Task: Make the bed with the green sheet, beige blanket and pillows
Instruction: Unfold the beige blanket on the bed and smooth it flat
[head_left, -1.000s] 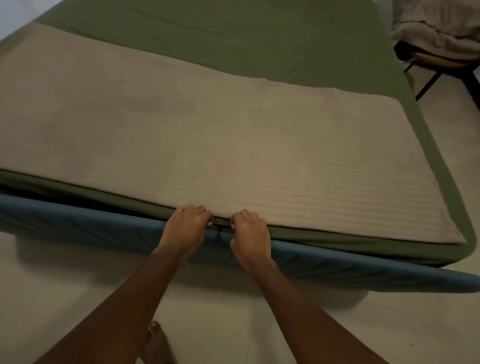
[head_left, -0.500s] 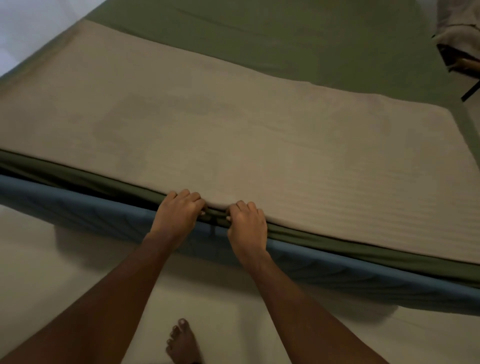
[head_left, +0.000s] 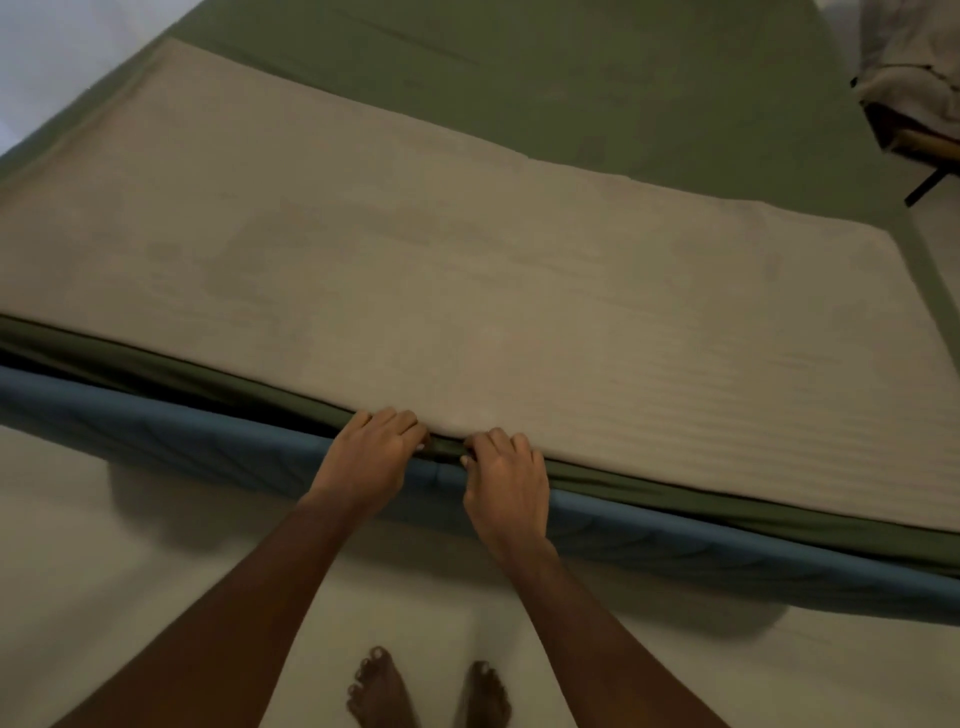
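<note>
While both hands stay at the same spot as half a second ago, the view has tipped down; two bare feet (head_left: 382, 691) now show on the floor (head_left: 130, 571) where only one showed, and the chair (head_left: 924, 145) at upper right has come further into view. Left hand (head_left: 371, 457) and right hand (head_left: 506, 480) lie side by side, close but apart, knuckles up; the fingers of each curl over the near hem of the blanket (head_left: 467, 291) and grip it, thumbs mostly hidden. From the hands the blanket spreads flat away and to both sides; the sheet (head_left: 623, 93) lies bare beyond it and shows as a thin green band under the hem, just above the blue frame (head_left: 156, 421) that both wrists cross.
</note>
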